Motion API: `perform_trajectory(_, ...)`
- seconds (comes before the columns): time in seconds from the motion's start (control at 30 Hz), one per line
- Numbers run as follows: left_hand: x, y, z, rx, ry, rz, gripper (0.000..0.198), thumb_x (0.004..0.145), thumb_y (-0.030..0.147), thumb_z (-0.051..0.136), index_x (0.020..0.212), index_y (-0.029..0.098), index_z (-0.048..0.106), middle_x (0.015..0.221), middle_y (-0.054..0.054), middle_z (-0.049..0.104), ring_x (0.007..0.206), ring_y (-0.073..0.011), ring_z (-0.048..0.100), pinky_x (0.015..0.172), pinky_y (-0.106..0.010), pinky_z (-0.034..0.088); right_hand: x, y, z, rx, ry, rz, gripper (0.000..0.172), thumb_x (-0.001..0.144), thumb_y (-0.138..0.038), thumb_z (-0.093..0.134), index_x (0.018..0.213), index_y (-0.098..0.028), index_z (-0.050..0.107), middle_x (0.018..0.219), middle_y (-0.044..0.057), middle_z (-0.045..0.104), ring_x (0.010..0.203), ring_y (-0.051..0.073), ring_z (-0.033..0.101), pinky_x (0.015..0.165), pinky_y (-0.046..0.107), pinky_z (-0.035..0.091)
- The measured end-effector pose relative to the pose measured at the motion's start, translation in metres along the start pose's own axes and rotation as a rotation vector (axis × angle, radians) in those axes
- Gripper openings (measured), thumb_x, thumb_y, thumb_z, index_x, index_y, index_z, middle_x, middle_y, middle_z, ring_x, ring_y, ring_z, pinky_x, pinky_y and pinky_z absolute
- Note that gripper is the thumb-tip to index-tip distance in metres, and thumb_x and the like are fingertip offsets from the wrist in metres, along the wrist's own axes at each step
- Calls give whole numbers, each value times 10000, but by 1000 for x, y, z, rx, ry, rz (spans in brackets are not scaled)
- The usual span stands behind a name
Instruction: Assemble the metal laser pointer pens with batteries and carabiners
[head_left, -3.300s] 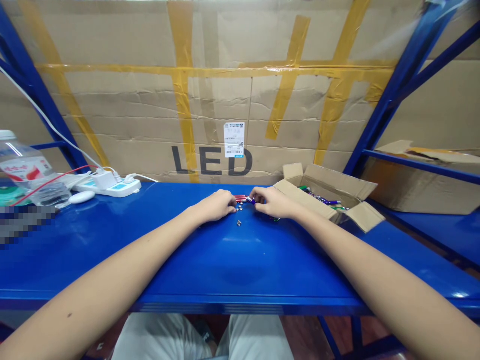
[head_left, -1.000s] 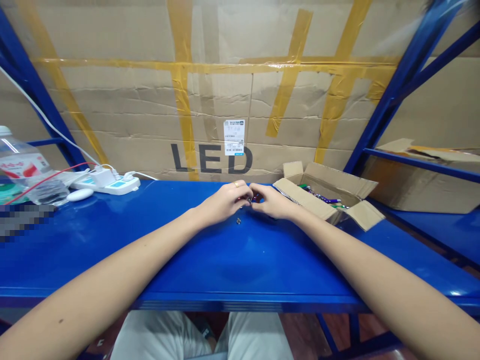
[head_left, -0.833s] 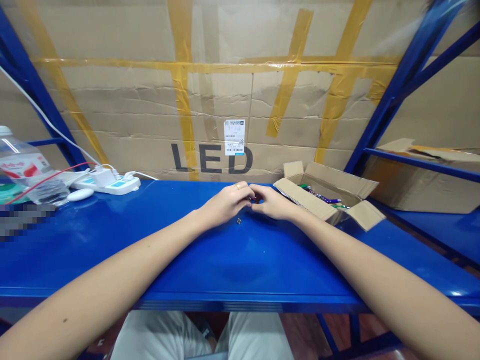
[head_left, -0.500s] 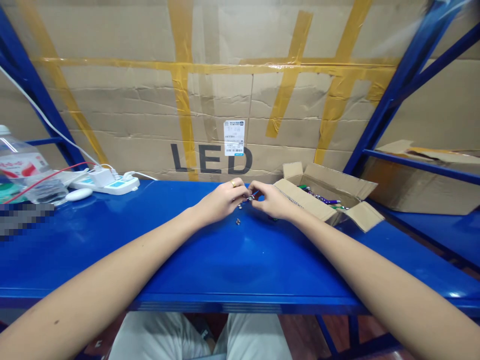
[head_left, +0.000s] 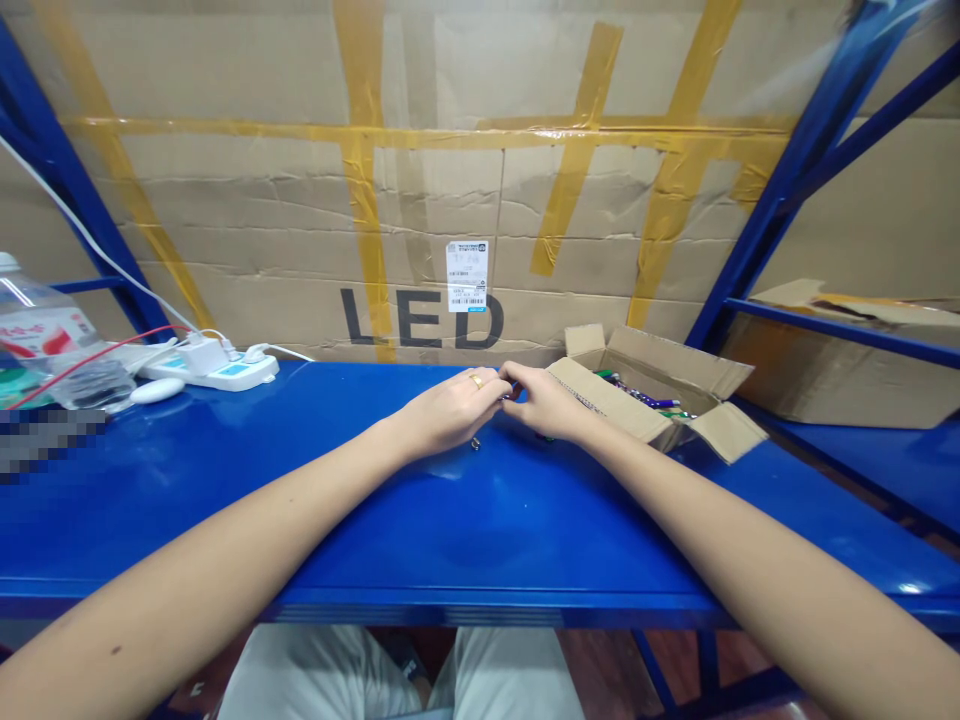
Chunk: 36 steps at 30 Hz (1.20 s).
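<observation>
My left hand (head_left: pixel 454 412) and my right hand (head_left: pixel 547 402) are both curled and reach toward each other in the middle of the tabletop (head_left: pixel 495 540). The fingertips (head_left: pixel 504 386) of the 2 hands nearly meet or touch just above the surface. They look pressed together around something tiny, but my fingers hide it, so I cannot tell what it is or whether I am really gripping it. A gold ring (head_left: pixel 475 381) sits on 1 finger of my left hand.

Just below my left fingers, a small metal piece (head_left: pixel 475 443) lies on the blue tabletop. A small dark-and-green item (head_left: pixel 551 437) sits just under the edge of my right hand, too small to make out.

Beyond my right hand stands an open cardboard box (head_left: pixel 652 385), flaps out, holding pen-shaped colored sticks (head_left: pixel 637 388). Well off to my left are a white mouse (head_left: pixel 156 391), a white power strip (head_left: pixel 217 373), a clear plastic bag (head_left: pixel 97 383) and a plastic bottle (head_left: pixel 37 335). Behind everything, a taped cardboard sheet (head_left: pixel 420 200) printed "LED" stands against the blue shelf frame (head_left: pixel 802 170), and another cardboard box (head_left: pixel 840 370) sits on the shelf to my right.
</observation>
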<state>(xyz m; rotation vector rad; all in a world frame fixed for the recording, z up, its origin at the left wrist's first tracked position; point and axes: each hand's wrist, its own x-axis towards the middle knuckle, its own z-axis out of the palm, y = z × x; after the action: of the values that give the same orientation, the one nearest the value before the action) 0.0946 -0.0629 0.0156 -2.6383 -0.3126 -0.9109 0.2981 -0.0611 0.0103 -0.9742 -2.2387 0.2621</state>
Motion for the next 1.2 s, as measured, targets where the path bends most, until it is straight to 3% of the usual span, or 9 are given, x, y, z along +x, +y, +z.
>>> perform_trajectory(0.33, 4, 1, 1, 123, -143, 51, 253, 994, 125, 339, 1135, 101, 548, 917, -136, 663, 911, -248, 645, 840, -400, 513, -2, -3, 0, -84, -49, -43, 195, 747, -89, 511, 753, -227, 374, 759, 1, 537, 705, 165, 491, 630, 280, 340)
perform_trajectory(0.53, 5, 1, 4, 32, -41, 66, 230, 1000, 147, 344, 1090, 148, 555, 992, -135, 676, 1039, -248, 626, 956, -452, 494, -2, -1, 1, -34, -34, -38, 159, 739, -90, 523, 812, -214, 454, 861, 27, 615, 756, 171, 535, 681, 292, 397)
perform_trajectory(0.8, 3, 2, -8, -29, 141, -86, 175, 1017, 167, 350, 1079, 161, 513, 916, -82, 604, 883, -183, 586, 809, -335, 522, 0, 4, 1, -17, -35, 6, 231, 741, -54, 509, 925, -184, 562, 947, 58, 665, 834, 187, 589, 768, 327, 454)
perform_trajectory(1.0, 1, 3, -2, -1, 102, -142, 160, 1015, 179, 375, 1030, 150, 532, 928, -87, 608, 888, -189, 586, 796, -336, 515, -1, 4, 2, -8, -24, 25, 203, 747, -67, 533, 908, -188, 548, 905, 51, 646, 818, 191, 590, 764, 336, 460)
perform_trajectory(1.2, 0, 3, 2, 15, 61, -133, 146, 992, 159, 413, 981, 154, 559, 913, -87, 637, 859, -190, 598, 768, -328, 511, 0, -2, 6, 153, -7, 33, 85, 792, -212, 591, 835, -194, 521, 815, 7, 584, 761, 163, 536, 706, 304, 438)
